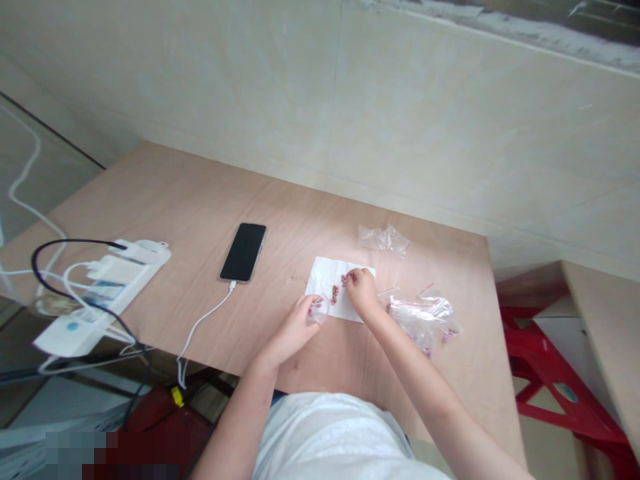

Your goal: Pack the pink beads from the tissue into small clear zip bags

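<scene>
Left hand [303,312] grips clear bag [321,308]; at two o'clock, right hand [361,288] pinches, contents unclear, apparently picking among pink pieces [335,294]; precision needed next.

A light wood table [190,193] with a plain grain, its back edge along the wall. On its left part lies a white power strip [131,291], set slantwise with plugs in it. Nearer the middle, a phone [243,252] lies dark screen up — its white cable [203,319] runs across the wood and over the front edge. Further right are a white paper sheet [323,273], a crumpled clear bag [384,240] behind it — and, beside it, clear bags with small pink pieces [425,310]
</scene>
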The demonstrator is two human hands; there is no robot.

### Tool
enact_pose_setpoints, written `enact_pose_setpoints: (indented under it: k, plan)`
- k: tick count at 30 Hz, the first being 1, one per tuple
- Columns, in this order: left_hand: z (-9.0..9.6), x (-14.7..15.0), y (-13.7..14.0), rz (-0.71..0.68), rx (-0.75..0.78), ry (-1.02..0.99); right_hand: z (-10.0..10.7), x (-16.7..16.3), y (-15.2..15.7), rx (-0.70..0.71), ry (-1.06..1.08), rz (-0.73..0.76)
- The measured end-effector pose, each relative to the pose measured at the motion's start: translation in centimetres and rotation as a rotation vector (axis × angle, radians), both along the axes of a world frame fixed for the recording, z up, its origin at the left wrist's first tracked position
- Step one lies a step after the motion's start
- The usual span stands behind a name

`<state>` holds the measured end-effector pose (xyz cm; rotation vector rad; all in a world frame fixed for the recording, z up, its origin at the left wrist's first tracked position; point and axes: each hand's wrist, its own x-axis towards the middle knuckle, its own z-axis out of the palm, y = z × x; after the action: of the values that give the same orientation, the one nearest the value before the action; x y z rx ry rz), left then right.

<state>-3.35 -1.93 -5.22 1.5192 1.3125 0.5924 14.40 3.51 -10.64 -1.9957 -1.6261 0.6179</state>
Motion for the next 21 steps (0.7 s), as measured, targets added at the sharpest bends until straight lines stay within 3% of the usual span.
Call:
enact_pose_setpoints:
  k: [10,14,18,21]
  plan:
    - [-0.4,-0.1,-0.1,-0.021,0.022,0.000,-0.1,2.1,-2.5,0.012,0.109,0.142]
    - [-0.3,0.1,-0.2,-0.025,0.027,0.006,0.5,2.3,-3.2,0.011,0.133,0.108]
    - [-0.2,0.6,-0.3,-0.027,0.024,0.011,3.1,2.0,-4.2,0.027,0.239,0.046]
    - [0.0,1.2,-0.4,-0.054,0.046,0.041,6.3,1.4,-5.7,0.018,0.400,0.096]
